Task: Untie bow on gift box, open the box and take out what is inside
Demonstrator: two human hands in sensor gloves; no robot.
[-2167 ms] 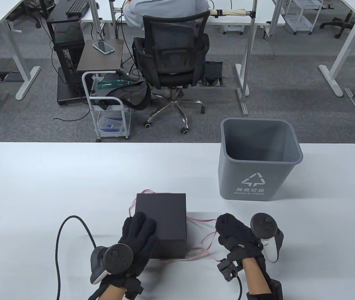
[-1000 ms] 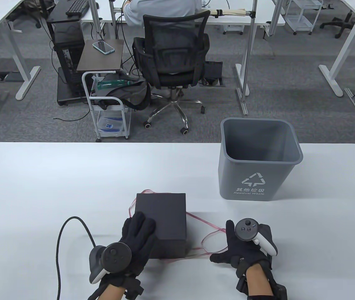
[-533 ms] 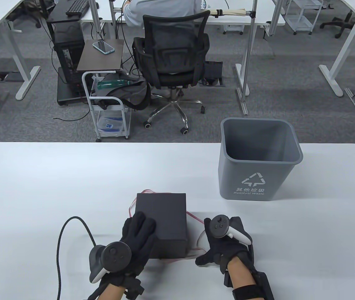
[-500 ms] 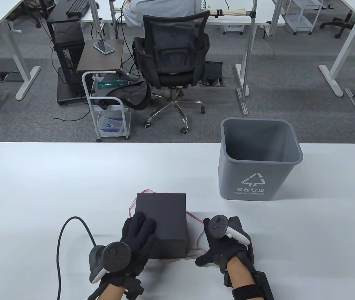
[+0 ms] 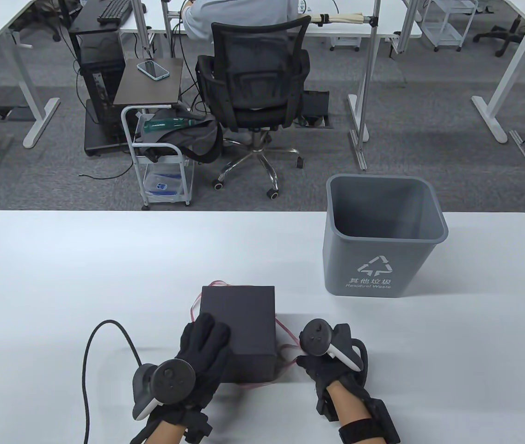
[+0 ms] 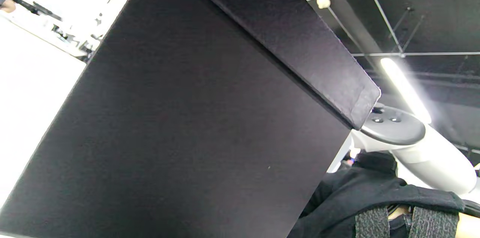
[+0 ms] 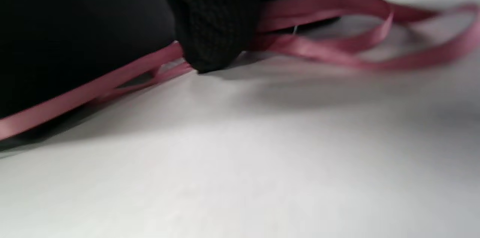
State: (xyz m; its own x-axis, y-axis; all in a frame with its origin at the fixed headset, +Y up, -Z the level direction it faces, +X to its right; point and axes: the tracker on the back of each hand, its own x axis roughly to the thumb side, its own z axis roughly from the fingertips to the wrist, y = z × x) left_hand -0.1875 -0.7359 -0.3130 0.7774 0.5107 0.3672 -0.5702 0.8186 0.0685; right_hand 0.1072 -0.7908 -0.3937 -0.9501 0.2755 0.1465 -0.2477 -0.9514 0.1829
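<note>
A black gift box (image 5: 243, 319) stands closed on the white table (image 5: 105, 259). A loose pink ribbon (image 5: 286, 334) trails around its base and off to the right. My left hand (image 5: 206, 333) lies flat on the lid's near-left corner. In the left wrist view the box wall (image 6: 187, 136) and the lid rim (image 6: 300, 43) fill the frame. My right hand (image 5: 307, 363) sits at the box's near-right corner, fingers curled down onto the ribbon. In the right wrist view a fingertip (image 7: 213, 43) pinches the ribbon (image 7: 337, 52) against the table.
A grey waste bin (image 5: 382, 236) stands upright behind my right hand at the table's far right. A black cable (image 5: 87, 360) loops on the table left of my left hand. Beyond the table, a person sits in an office chair (image 5: 253, 88).
My right hand has turned palm-down and slid left to the box's near-right corner, closing its fingers on the ribbon. The left hand and the box have stayed put.
</note>
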